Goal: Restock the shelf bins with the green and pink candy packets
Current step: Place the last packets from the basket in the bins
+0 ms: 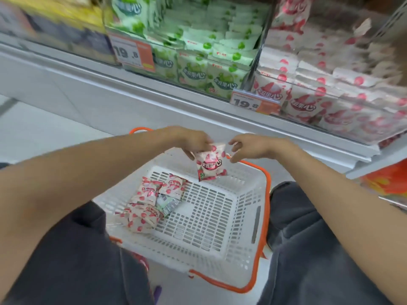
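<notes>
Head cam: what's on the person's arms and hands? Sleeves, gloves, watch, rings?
Nothing worn shows. Left hand and right hand are ungloved, no rings or watch visible. Left forearm and right forearm are bare to the frame edge, so no sleeve is in view. Blur could hide small items.

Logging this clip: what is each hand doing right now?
Left hand: pinches the pink packet by its top.
Right hand: fingers curled beside the packet; contact cannot be told.
</notes>
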A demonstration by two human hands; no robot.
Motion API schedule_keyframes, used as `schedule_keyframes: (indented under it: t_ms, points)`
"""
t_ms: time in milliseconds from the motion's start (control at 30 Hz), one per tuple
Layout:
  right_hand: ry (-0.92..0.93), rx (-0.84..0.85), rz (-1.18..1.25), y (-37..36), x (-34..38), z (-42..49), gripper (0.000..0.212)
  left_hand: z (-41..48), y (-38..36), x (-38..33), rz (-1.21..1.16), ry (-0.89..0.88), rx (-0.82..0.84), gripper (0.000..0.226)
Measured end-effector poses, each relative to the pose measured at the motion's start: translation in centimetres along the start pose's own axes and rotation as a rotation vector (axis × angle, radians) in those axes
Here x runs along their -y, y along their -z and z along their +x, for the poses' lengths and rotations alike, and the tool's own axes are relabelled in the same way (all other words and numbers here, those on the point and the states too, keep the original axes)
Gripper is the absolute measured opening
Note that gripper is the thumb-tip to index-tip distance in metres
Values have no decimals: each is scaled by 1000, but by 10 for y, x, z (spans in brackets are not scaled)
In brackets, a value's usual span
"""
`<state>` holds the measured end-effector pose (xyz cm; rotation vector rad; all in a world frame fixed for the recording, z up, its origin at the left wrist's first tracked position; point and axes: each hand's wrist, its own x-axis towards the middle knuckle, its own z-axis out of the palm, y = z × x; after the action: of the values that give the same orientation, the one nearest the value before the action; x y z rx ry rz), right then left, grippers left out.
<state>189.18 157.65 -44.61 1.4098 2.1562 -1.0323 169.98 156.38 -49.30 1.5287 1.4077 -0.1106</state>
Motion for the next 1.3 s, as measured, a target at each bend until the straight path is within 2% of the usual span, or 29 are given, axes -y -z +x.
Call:
schedule_keyframes:
  t_ms: [67, 133, 200, 267, 333, 400, 500, 567, 700, 800, 867, 967, 1033, 1100, 1233, 1300]
  points:
    - [32, 45, 232, 11, 0, -11, 56, -30, 21, -24, -126, -66, -21, 22]
    - [117, -35, 357, 18, 1, -19, 28, -52, 35, -37, -237, -154, -102, 23]
    - [196, -192, 494, 27, 4, -28, 17, -63, 43, -44, -335, -249, -314, 30]
    - [248, -272, 650, 35, 6, -40, 15, -65, 47, -54, -481, -335, -595, 35]
    - [289, -334, 804, 43, 7, -50, 13, -64, 47, -68, -563, -338, -776, 45]
    - [311, -428, 936, 47, 9, -56, 8, -59, 42, -82, -564, -313, -796, 53]
    - [319, -505, 978, 49, 11, -60, 15, -50, 28, -100, -611, -345, -794, 66]
    - [324, -526, 1024, 47, 16, -61, 20, -47, 24, -108, -582, -377, -894, 71]
    - [314, -582, 1056, 53, 19, -61, 19, -42, 31, -117, -480, -411, -1066, 44]
    - [277, -657, 1079, 63, 17, -61, 24, -39, 42, -123, -317, -437, -1125, 52]
    - [240, -784, 1060, 72, 15, -60, 23, -38, 53, -130, -165, -473, -1125, 55]
    - [176, -1048, 946, 96, 4, -60, 19, -37, 78, -138, -6, -513, -1157, 44]
    - [124, -1126, 900, 119, -3, -56, 18, -30, 97, -138, 98, -498, -1192, 41]
    - [67, -1172, 859, 146, -14, -43, 19, -19, 114, -136, 194, -475, -1212, 39]
    - [-7, -1202, 803, 191, -21, -11, 41, 7, 126, -126, 271, -464, -1255, 35]
    - [-36, -1173, 743, 205, -19, 8, 37, 18, 127, -120, 247, -458, -1264, 35]
